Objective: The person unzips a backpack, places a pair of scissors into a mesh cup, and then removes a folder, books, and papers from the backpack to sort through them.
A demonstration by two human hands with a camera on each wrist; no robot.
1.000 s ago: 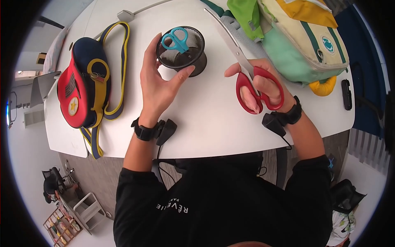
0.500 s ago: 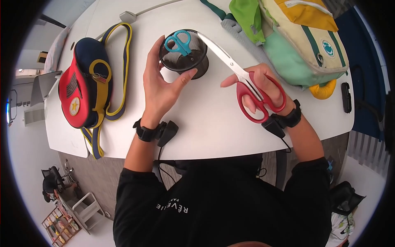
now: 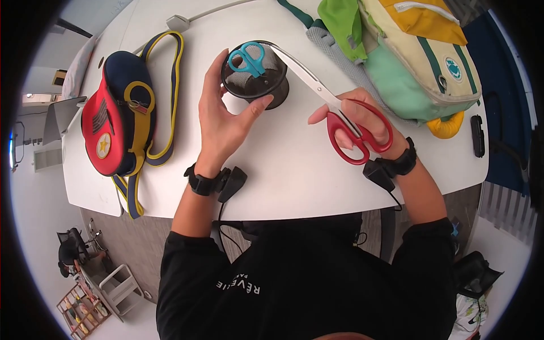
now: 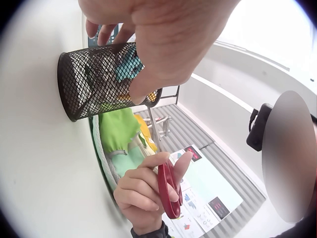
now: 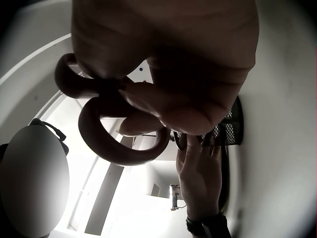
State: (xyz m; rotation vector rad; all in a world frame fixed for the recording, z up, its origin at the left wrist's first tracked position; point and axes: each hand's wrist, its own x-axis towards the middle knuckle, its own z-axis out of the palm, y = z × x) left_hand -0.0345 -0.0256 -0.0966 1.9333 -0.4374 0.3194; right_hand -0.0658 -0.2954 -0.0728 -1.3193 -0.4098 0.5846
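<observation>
A black mesh pen cup [image 3: 258,85] stands on the white table, with small turquoise scissors [image 3: 247,59] in it, handles up. My left hand [image 3: 224,122] grips the cup's side, thumb near the rim; in the left wrist view the cup [image 4: 99,82] shows fingers and thumb around it. My right hand [image 3: 365,122] holds large red-handled scissors [image 3: 354,133], fingers through the loops. Their blades point up and left, the tips at the cup's rim. In the right wrist view the red loops [image 5: 101,141] hang beside the fingers; the blades are mostly hidden there.
A red and navy bag [image 3: 116,113] with a yellow-edged strap lies at the left. At the right back is a cream, mint and yellow backpack [image 3: 419,68], and near the right edge a black case [image 3: 477,136]. A grey cable box [image 3: 177,22] sits at the back.
The red scissors have swung left and down, bringing their blade tips from behind and right of the cup to its rim. The cup and left hand have shifted slightly right.
</observation>
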